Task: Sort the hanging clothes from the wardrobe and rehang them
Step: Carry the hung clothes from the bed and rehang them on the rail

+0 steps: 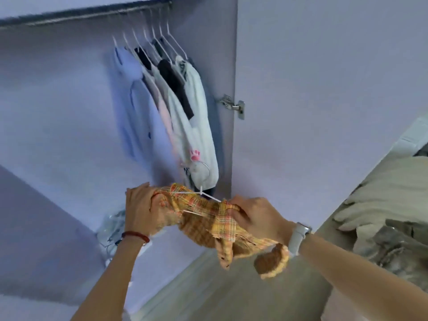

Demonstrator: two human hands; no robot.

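two bare forearms reach toward an open wardrobe, the left hand [141,208] and right hand [252,215] each gripping one end of a bunched orange plaid garment [203,218] draped on a white hanger [203,193], fingers curled into the cloth. behind it, clothes on white hangers [171,93] crowd the right end of the rail [92,16].
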